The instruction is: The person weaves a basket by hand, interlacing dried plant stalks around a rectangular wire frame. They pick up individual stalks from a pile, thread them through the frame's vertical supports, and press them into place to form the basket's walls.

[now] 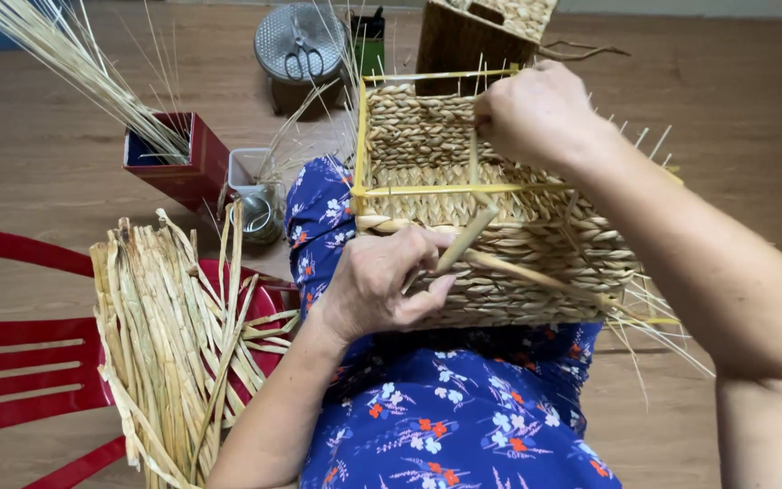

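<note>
Head view: a half-woven basket (500, 235) lies on the person's lap at centre frame. The left hand (382, 285) pinches a pale strand (463, 240) against the near wall, fingers clamped on it. The right hand (536, 113) grips the far rim, fingers curled shut around an upright stake. A weaving pass seems in hand; the next move likely calls for threading the strand behind the next stake. Dried rushes (169, 335) rest on a red chair (20, 362), lower left

Bare arms, no sleeves, blue floral dress (463, 417) w/ orange-white flowers
</note>
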